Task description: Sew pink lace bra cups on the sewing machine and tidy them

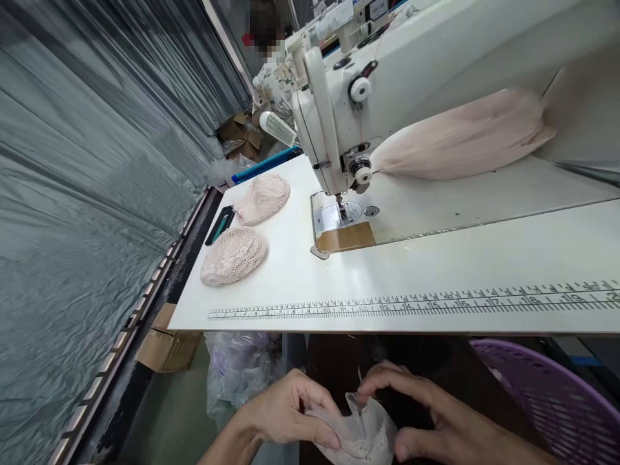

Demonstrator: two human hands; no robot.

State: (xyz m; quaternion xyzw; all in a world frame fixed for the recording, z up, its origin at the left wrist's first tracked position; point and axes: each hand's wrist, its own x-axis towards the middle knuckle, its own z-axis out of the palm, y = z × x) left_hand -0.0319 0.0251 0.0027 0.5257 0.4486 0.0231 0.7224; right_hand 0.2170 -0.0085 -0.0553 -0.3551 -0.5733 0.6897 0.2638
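Below the table's front edge, my left hand [295, 413] pinches a piece of sheer pale fabric with lace [363, 433] between thumb and fingers. My right hand [426, 407] curls around the other side of that fabric, its fingertips at the upper edge and its thumb by the right edge. The lower part of the fabric runs out of view. Above the hands stands a white sewing machine [334, 123], its presser foot [341, 210] over the metal needle plate. Two pink lace pieces, one netted [235, 255] and one smoother [264, 197], lie on the left of the table.
The white table [290, 284] carries a printed ruler [387, 308] along its front edge. Pink sheer fabric [465, 139] lies under the machine arm. A purple basket [547, 387] stands low at right, a cardboard box [169, 342] at left. A person [265, 29] is at the back.
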